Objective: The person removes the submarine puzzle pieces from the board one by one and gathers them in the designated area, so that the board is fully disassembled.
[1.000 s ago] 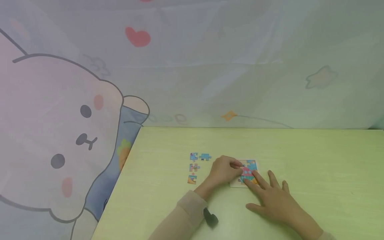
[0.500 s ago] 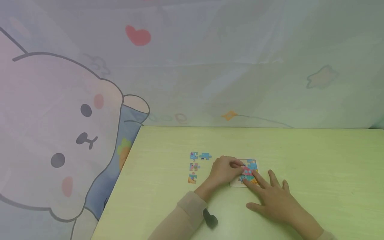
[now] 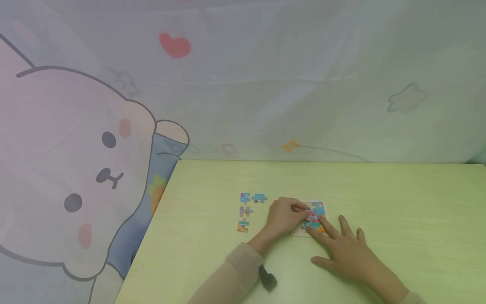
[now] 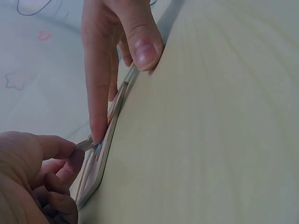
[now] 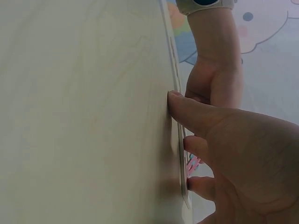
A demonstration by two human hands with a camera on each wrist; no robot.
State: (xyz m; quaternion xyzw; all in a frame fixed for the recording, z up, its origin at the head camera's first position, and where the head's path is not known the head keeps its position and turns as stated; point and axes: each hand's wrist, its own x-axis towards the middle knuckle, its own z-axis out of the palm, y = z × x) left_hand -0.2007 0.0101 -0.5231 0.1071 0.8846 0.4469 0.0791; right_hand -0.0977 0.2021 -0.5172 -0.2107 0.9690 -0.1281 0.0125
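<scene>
A jigsaw puzzle board (image 3: 298, 233) with a pale border lies on the table, partly filled with blue, pink and orange pieces. My left hand (image 3: 285, 216) reaches over its left side, pinching a thin puzzle piece (image 4: 84, 144) between thumb and index finger. In the left wrist view this piece is held tilted over the board. My right hand (image 3: 347, 255) is spread at the board's lower right. Its index and middle fingertips rest on the assembled pieces, while the thumb touches the table in front. The left fingers hide the upper left of the puzzle.
Left of the board lie several loose puzzle pieces: a blue one (image 3: 260, 198) at the top, a pinkish one (image 3: 245, 212) below, and an orange-and-teal one (image 3: 243, 227). A dark strap end (image 3: 268, 279) hangs by the left sleeve. A printed curtain (image 3: 243, 84) stands behind the table (image 3: 417, 198).
My left fingertips have shifted slightly right over the board, still pinching the puzzle piece. The right hand stays almost in place, and the loose pieces have not moved.
</scene>
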